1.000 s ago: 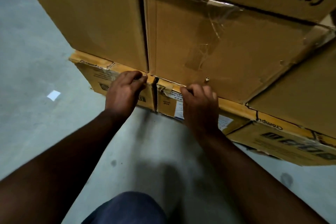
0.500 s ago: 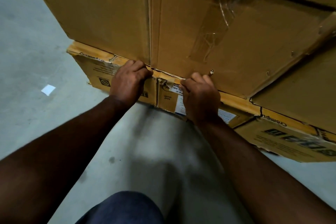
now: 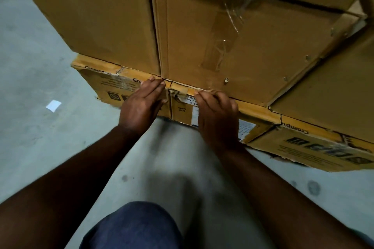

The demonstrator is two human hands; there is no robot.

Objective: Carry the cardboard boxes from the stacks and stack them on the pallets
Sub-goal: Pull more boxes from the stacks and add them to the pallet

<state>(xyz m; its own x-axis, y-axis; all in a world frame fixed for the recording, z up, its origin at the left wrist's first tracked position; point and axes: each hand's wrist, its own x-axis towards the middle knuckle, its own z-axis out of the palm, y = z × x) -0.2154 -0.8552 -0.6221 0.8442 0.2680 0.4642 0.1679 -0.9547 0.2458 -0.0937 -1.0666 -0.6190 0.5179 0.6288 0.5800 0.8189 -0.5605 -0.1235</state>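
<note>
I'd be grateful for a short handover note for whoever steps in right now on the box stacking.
Left hand: fingers straight, tips at the seam under the big upper box, resting on the left bottom box.
Right hand: fingers bent over the top edge of the middle bottom box, tips at the same seam.
Boxes: the upper ones sit on a bottom row standing on the floor; another bottom box lies to the right.
Done: nothing lifted at this moment.
Left: get a grip, lift and carry a box; no pallet is in view.
</note>
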